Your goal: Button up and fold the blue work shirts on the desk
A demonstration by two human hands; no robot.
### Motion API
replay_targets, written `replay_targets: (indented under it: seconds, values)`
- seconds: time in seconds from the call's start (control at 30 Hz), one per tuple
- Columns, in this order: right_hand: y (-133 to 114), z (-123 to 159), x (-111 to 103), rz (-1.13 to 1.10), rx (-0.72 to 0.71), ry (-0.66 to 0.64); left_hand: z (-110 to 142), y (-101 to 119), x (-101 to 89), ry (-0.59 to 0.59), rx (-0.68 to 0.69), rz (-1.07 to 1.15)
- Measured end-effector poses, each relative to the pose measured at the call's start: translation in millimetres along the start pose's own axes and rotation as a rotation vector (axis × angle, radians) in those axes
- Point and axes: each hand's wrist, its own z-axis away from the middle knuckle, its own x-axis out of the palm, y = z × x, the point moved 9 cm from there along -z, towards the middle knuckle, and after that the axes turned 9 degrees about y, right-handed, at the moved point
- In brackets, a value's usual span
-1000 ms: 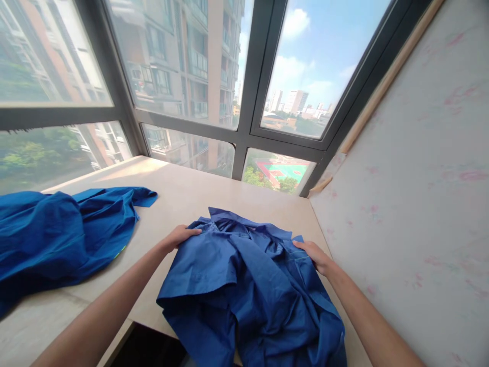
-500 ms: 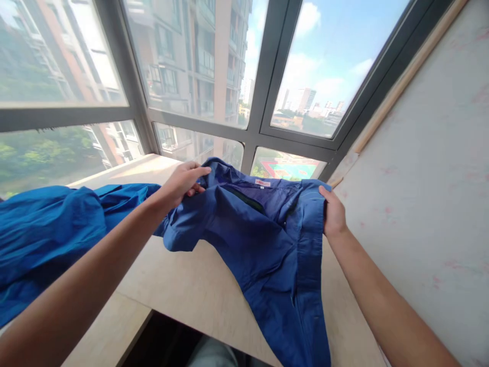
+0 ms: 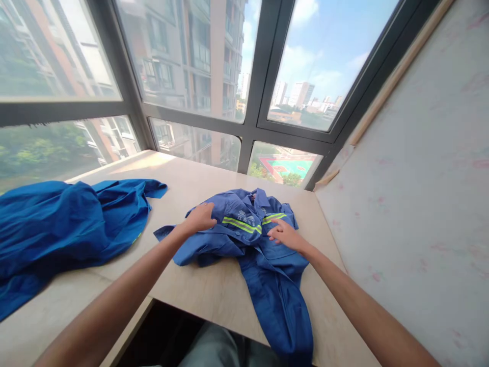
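The blue jacket [image 3: 225, 244] lies crumpled on the pale tabletop [image 3: 214, 290] at the centre of the frame, its collar [image 3: 262, 198] toward the window and one long section trailing down to the lower edge. White lettering [image 3: 246, 218] in what look like Chinese characters runs across the chest, just above a yellow-green and silver stripe [image 3: 241, 225]; it is too small and blurred to read surely. More white marks sit above the shorter stripe [image 3: 273, 217], partly hidden, and a small reddish-white patch shows inside the neck, illegible. The left hand [image 3: 201, 216] is at the jacket's left part, its fingers bent together left of the lettering; whether they pinch cloth cannot be told. The right hand [image 3: 284, 235] is over the right part, just below the shorter stripe, its index finger extended and the others loosely curled apart, with no cloth gripped between them; contact is unclear. At the left of the frame another blue garment [image 3: 72, 219] lies rumpled, well apart from the stripes. A dark opening [image 3: 164, 331] and grey-clad legs [image 3: 221, 346] show at the bottom, grey window frames [image 3: 250, 122] above, and a flower-patterned wall [image 3: 412, 204] at right.
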Motion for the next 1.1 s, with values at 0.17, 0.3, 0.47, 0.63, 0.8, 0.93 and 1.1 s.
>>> replay_targets:
  seconds: [0.17, 0.3, 0.47, 0.63, 0.8, 0.93, 1.1]
  values:
    - [40, 11, -19, 0.117, -0.010, 0.071, 28, -32, 25.8, -0.111, -0.098, 0.028]
    - [45, 44, 16, 0.155, -0.046, -0.231, 54, -2, 46.7, -0.123, -0.128, 0.044]
    - [32, 71, 44, 0.195, -0.101, -0.343, 81, 31, 59.2, -0.094, -0.224, -0.012]
    - [41, 64, 53, 0.231, -0.188, -0.222, 109, 40, 60.5, -0.010, -0.288, 0.019]
    - [52, 62, 48, 0.203, -0.245, -0.136, 146, 52, 69.0, -0.087, -0.319, 0.406]
    - [57, 67, 43, 0.158, -0.240, -0.105, 170, 65, 84.8, -0.256, -0.370, 0.850]
    - [64, 81, 41, 0.232, -0.260, -0.064, 181, 75, 103.6, -0.274, -0.460, 1.287]
